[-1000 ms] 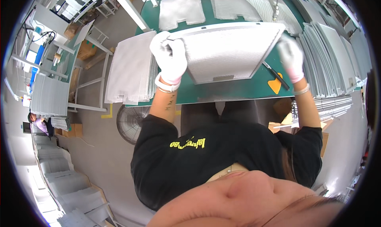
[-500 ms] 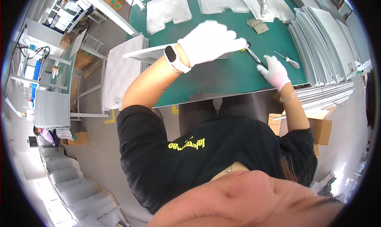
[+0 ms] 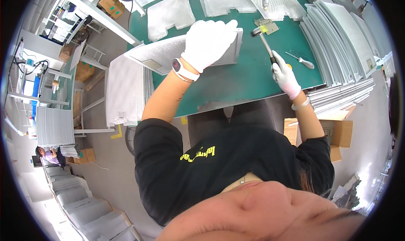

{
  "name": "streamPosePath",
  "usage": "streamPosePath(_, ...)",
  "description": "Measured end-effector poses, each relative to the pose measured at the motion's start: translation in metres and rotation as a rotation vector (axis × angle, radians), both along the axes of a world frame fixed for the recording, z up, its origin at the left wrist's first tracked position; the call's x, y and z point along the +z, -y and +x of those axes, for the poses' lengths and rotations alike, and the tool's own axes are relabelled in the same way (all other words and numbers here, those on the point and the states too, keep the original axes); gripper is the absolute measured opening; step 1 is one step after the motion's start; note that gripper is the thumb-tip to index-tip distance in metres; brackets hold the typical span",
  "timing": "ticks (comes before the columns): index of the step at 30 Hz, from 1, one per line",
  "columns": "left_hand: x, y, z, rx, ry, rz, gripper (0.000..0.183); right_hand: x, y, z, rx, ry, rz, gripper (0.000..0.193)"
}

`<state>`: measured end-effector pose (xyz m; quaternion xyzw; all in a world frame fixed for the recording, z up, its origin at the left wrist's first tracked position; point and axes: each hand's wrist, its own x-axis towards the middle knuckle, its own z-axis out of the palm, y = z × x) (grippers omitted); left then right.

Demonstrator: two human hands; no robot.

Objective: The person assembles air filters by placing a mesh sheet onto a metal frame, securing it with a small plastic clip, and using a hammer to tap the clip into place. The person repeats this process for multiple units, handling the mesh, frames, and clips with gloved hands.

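My left hand (image 3: 209,45), in a white glove, is closed on the upper edge of a framed mesh panel (image 3: 168,49), which stands tilted up on its edge above the green table. The glove hides the fingertips. In my gloved right hand (image 3: 287,77) is a small hammer (image 3: 265,43), gripped by its dark handle. Its black and yellow head is raised in front of the hand, to the right of the panel and apart from it. A screwdriver (image 3: 307,63) with a pale handle lies on the table to the right of the hammer.
A beige metal plate (image 3: 270,26) lies beyond the hammer. Cut mesh sheets (image 3: 171,15) cover the table's far side. Stacked panels (image 3: 337,47) stand along the right, and more sheets (image 3: 122,89) are at the left. Below the right edge sits a cardboard box (image 3: 339,133).
My right hand has closed on the hammer and lifted it off the table. My left hand has shifted slightly left, and the panel is now tilted with its mesh face showing.
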<state>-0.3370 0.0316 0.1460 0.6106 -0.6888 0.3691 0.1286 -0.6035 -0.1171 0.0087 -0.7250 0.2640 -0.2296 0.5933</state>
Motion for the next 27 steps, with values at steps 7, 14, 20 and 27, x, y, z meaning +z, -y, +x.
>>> streamPosePath(7, 0.0, 0.006, -0.004, 0.024, -0.026, 0.032, 0.012, 0.03, -0.118, 0.052, -0.319, 0.796, 0.425, 0.059)
streamPosePath(14, -0.003, 0.002, 0.001, 0.0, -0.031, -0.008, 0.011, 0.029, -0.129, 0.063, -0.434, 0.813, 0.457, 0.059)
streamPosePath(20, -0.001, 0.004, 0.003, 0.002, -0.082, 0.008, 0.012, 0.029, -0.116, 0.056, -0.094, 0.499, 0.259, 0.06)
streamPosePath(27, 0.004, -0.005, -0.004, -0.008, -0.076, 0.021, 0.015, 0.045, -0.074, 0.003, -0.125, 0.345, 0.037, 0.06)
